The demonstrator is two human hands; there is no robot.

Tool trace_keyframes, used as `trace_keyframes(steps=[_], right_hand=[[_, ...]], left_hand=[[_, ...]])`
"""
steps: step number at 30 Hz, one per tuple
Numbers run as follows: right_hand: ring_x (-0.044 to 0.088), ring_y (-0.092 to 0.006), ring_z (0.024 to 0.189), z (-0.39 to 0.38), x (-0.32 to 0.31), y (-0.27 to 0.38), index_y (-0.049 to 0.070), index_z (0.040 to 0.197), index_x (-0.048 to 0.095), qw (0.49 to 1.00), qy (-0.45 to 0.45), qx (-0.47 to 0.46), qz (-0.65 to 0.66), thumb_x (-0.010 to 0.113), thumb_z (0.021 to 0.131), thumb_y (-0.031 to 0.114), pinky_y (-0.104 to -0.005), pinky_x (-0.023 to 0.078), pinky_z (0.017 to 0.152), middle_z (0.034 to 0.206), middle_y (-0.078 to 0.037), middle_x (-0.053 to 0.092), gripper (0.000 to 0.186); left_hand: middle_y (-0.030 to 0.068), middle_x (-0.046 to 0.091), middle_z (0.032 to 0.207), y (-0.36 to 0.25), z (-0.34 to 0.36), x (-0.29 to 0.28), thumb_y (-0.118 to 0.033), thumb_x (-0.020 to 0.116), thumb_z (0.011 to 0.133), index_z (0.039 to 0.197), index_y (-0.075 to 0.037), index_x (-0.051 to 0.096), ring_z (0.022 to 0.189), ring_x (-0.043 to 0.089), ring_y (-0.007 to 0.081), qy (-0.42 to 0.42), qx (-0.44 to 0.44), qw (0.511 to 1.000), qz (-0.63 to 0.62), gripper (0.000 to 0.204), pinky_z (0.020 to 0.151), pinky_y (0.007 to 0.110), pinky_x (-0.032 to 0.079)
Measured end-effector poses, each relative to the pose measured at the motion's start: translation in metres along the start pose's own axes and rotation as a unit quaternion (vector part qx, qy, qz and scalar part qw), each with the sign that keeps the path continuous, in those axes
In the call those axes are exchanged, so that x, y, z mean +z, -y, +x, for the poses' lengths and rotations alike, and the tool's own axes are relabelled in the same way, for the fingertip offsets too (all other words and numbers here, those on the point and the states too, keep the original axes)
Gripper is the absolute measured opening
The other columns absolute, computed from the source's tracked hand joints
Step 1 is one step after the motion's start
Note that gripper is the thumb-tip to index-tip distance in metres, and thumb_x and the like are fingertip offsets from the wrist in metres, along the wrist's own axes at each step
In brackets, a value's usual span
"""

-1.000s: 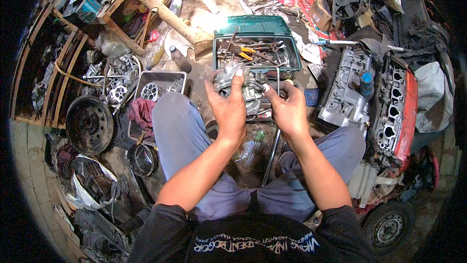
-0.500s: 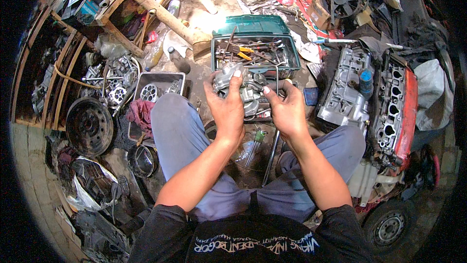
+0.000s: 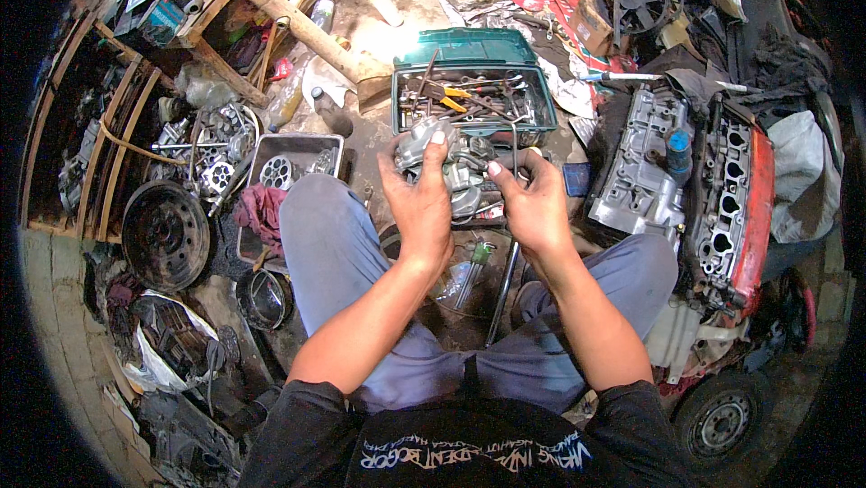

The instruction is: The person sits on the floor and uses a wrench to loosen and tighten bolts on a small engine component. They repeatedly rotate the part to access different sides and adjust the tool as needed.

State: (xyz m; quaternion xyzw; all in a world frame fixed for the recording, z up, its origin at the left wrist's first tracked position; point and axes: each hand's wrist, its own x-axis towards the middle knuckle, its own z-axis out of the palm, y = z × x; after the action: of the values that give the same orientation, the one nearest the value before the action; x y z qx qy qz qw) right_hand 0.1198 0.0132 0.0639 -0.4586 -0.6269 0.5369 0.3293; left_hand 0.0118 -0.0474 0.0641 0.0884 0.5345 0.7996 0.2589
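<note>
Above the gap between my knees, a grey cast metal engine part (image 3: pixel 465 168) is held up in front of me. My left hand (image 3: pixel 426 204) is closed round its left side, thumb on top. At its right edge my right hand (image 3: pixel 538 217) pinches with the thumb; the other fingers curl behind, partly hidden. A thin bent metal rod (image 3: pixel 514 138) rises beside the right fingers, and a long dark bar (image 3: pixel 502 294) slants down below that hand. Whether these two join is hidden. Just beyond stands an open green toolbox (image 3: pixel 474 50) full of hand tools.
On the right lie a metal engine cover (image 3: pixel 640 186) and a cylinder head (image 3: pixel 722 208). To the left are a metal tray (image 3: pixel 311 145) of parts, a reddish rag (image 3: pixel 260 211) and a wheel rim (image 3: pixel 167 234). A green-topped hex key set (image 3: pixel 475 262) sits between my legs.
Almost nothing differs. The engine part seems very slightly turned in my hands; both hands keep their place and grip.
</note>
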Motion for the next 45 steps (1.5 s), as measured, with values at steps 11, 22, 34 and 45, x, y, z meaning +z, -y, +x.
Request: trace_keyframes(steps=[11,22,34,45], right_hand=[[0.059,-0.0102,0.071,-0.001,-0.002,0.006,-0.003,0.097,0.065,0.999,0.03,-0.006,0.034,0.068,0.093,0.012,-0.0289,0.048,0.065,0.082,-0.008,0.067,0.016],[0.058,-0.0139,0.068,0.026,-0.008,-0.028,-0.004,0.094,0.066,0.997,-0.06,-0.026,-0.048,0.065,0.093,0.017,-0.0321,0.046,0.063,0.076,-0.011,0.067,0.021],[0.069,-0.0381,0.097,0.02,-0.055,-0.359,0.002,0.106,0.073,0.912,0.007,0.203,-0.356,0.079,0.073,0.02,-0.0425,0.053,0.086,0.1,-0.025,0.071,0.038],[0.069,-0.037,0.1,0.019,-0.008,-0.391,0.0,0.114,0.069,0.913,0.021,0.21,-0.348,0.08,0.077,0.029,-0.0411,0.052,0.09,0.103,-0.024,0.072,0.049]], left_hand=[[0.0123,0.057,0.115,-0.002,0.001,-0.002,-0.019,0.07,0.093,0.126,0.0,0.047,0.103,0.056,0.0167,0.017,-0.04,0.998,-0.047,0.045,0.089,0.031,0.048],[0.0127,0.057,0.117,0.004,0.016,-0.015,-0.027,0.068,0.094,0.129,-0.001,0.046,0.104,0.057,0.0195,0.035,-0.114,0.99,-0.071,0.049,0.091,0.035,0.048],[0.0043,0.069,0.095,0.022,0.029,-0.051,-0.042,0.06,0.095,0.113,-0.011,0.062,0.08,0.069,0.0196,0.059,-0.343,0.93,-0.117,0.036,0.073,0.041,0.059],[0.0054,0.072,0.098,0.019,0.026,-0.065,-0.053,0.054,0.092,0.115,-0.015,0.063,0.085,0.071,0.0211,0.099,-0.386,0.912,-0.095,0.045,0.074,0.047,0.058]])
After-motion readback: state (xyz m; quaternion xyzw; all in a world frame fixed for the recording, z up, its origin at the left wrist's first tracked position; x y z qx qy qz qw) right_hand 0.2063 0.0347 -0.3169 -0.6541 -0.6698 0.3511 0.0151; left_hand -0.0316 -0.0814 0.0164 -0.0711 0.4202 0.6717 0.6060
